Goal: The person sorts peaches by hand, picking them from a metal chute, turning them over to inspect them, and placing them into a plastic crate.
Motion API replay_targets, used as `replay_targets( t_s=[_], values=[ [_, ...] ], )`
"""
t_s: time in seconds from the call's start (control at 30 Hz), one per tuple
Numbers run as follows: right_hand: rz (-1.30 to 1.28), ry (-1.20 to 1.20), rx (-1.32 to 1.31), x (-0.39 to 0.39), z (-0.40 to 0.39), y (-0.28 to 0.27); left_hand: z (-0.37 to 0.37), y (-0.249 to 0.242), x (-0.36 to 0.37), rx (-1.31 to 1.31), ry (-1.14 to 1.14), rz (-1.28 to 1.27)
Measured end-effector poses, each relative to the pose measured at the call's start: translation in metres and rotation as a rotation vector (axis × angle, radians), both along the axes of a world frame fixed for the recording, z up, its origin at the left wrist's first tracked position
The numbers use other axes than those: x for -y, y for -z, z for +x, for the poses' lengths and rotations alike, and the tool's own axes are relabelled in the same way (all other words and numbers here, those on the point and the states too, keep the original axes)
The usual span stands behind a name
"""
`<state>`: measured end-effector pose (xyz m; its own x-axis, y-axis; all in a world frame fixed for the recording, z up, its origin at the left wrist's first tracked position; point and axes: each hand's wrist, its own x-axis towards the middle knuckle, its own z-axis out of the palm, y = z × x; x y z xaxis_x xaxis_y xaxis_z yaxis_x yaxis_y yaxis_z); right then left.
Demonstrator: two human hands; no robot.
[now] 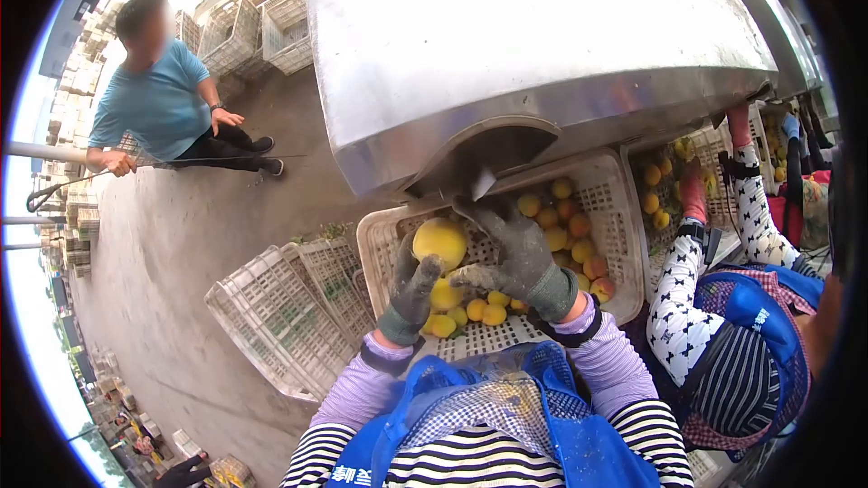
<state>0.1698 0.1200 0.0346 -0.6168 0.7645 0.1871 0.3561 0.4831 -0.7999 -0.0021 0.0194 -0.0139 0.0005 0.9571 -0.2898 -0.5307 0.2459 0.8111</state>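
My left hand (414, 291), in a dark, dusty glove, is closed around a large yellow peach (440, 240), thumb across its lower side. To its right my right hand (523, 262), gloved alike, is open, its thumb toward the peach and its fingers reaching up under the metal chute opening (488, 152). A small white piece (484, 183) shows just above those fingertips. Both hands are over a pale plastic crate (624, 244). Yellow and orange peaches (494, 314) lie in it, some hidden beneath my hands.
A broad metal machine (542, 18) overhangs the crate's far side. Two empty-looking crates (271, 321) stand at the left on the concrete floor (172, 280). On the right, a co-worker in patterned sleeves (692, 307) reaches toward another crate of peaches. A person in a blue shirt (167, 104) stands beyond.
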Motion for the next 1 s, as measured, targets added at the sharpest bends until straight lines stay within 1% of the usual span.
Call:
replay_targets(
  t_s=[0.03, 0.07, 0.1, 0.17, 0.2, 0.23, 0.27, 0.3, 0.37, 0.4, 0.43, 0.47, 0.5, 0.53, 0.57, 0.6, 0.63, 0.67, 0.7, 0.77, 0.8, 0.83, 0.9, 0.93, 1.0],
  values=[
    [-0.002, -0.001, 0.000, 0.008, 0.002, 0.001, 0.008, -0.008, -0.002, -0.239, -0.032, 0.052],
    [-0.018, 0.025, -0.015, 0.015, 0.003, 0.003, 0.013, -0.011, -0.001, -0.260, -0.057, 0.108],
    [-0.035, 0.061, -0.030, 0.019, 0.005, 0.004, 0.016, -0.011, -0.002, -0.259, -0.049, 0.107],
    [-0.036, 0.075, -0.036, 0.020, 0.018, 0.004, 0.020, -0.012, -0.005, 0.030, -0.035, 0.059],
    [-0.220, 0.105, -0.141, 0.021, 0.023, 0.004, 0.023, -0.017, -0.005, -0.059, -0.052, 0.081],
    [-0.403, 0.133, -0.247, 0.023, 0.027, 0.004, 0.023, -0.017, -0.006, -0.063, -0.045, 0.079],
    [-0.310, 0.133, -0.233, 0.023, 0.030, 0.005, 0.022, -0.018, -0.008, -0.110, -0.046, 0.108],
    [-0.306, 0.133, -0.232, 0.024, 0.031, 0.007, 0.022, -0.018, -0.010, -0.153, -0.053, 0.143],
    [-0.089, 0.192, -0.235, 0.028, 0.025, 0.010, 0.022, -0.026, -0.013, -0.148, -0.083, 0.125],
    [-0.085, 0.192, -0.234, 0.028, 0.019, 0.007, 0.021, -0.032, -0.014, -0.143, -0.114, 0.103],
    [-0.073, 0.253, -0.173, 0.026, 0.011, 0.001, 0.019, -0.037, -0.018, -0.142, -0.114, 0.106],
    [-0.060, 0.313, -0.112, 0.022, 0.004, -0.003, 0.017, -0.042, -0.024, -0.257, -0.117, 0.135],
    [-0.057, 0.313, -0.112, 0.015, -0.001, -0.001, 0.014, -0.045, -0.031, -0.372, -0.120, 0.164],
    [0.112, 0.386, -0.004, 0.005, -0.006, 0.006, 0.006, -0.047, -0.037, -0.406, -0.041, 0.045],
    [0.281, 0.458, 0.104, -0.007, -0.011, 0.008, 0.003, -0.038, -0.039, -0.407, -0.041, 0.048],
    [0.263, 0.466, 0.053, -0.016, -0.017, 0.003, -0.001, -0.018, -0.041, -0.915, -0.150, 0.380],
    [0.266, 0.464, 0.053, -0.022, -0.020, 0.012, -0.005, -0.003, -0.042, -1.416, -0.263, 0.718],
    [0.377, 0.484, 0.063, -0.028, -0.025, 0.027, -0.009, 0.002, -0.037, -1.544, -0.278, 0.697],
    [0.489, 0.503, 0.072, -0.032, -0.029, 0.038, -0.010, 0.006, -0.032, -1.544, -0.282, 0.697],
    [0.482, 0.522, 0.083, -0.038, -0.037, 0.033, -0.007, 0.002, -0.032, -0.757, -0.114, 0.187],
    [0.472, 0.542, 0.095, -0.041, -0.040, 0.032, -0.004, -0.001, -0.031, -0.527, -0.124, 0.105],
    [0.470, 0.536, 0.095, -0.047, -0.043, 0.035, -0.006, 0.003, -0.029, -0.526, -0.130, 0.101],
    [0.546, 0.398, 0.098, -0.065, -0.048, 0.045, -0.008, 0.017, -0.024, -0.664, -0.123, 0.115],
    [0.539, 0.396, 0.094, -0.067, -0.050, 0.042, -0.008, 0.013, -0.023, -0.669, -0.124, 0.108],
    [0.504, 0.424, 0.165, -0.066, -0.049, 0.031, -0.004, 0.004, -0.027, -0.716, -0.041, 0.260]
  ],
)
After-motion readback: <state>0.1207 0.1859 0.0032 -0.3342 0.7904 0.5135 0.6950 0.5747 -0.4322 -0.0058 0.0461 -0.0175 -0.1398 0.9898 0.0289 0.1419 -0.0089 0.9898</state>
